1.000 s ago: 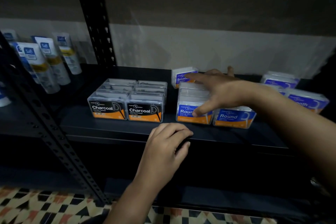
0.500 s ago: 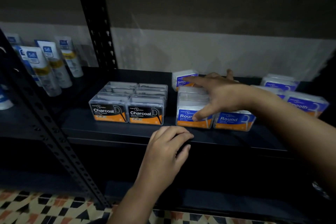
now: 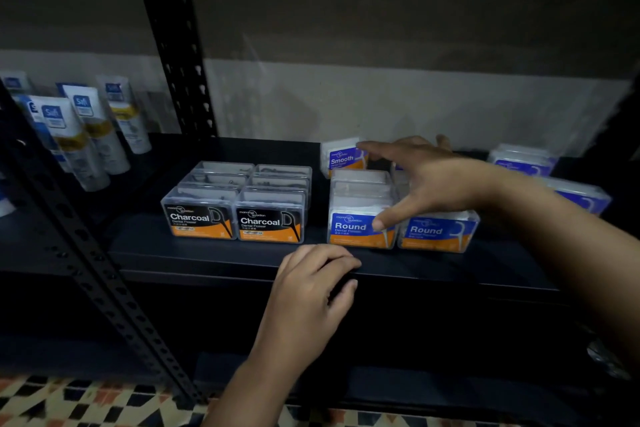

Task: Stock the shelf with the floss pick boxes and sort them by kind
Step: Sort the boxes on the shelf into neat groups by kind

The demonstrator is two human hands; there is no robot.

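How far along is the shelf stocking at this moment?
Done: Charcoal boxes sit in a tidy two-column block; Round boxes are lined up beside them. In hand: the right hand spreads over the Round rows, holding nothing; the left hand rests on the shelf edge. Left: a stray Smooth box behind, more far right.

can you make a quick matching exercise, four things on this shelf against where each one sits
Things:
1. Charcoal boxes
2. Round boxes
3. Smooth box
4. left hand

Places:
A. back, behind the Round stack
B. on the shelf's front edge
C. front, under the right hand
D. front, left of the Round boxes

Pairs: 1-D, 2-C, 3-A, 4-B
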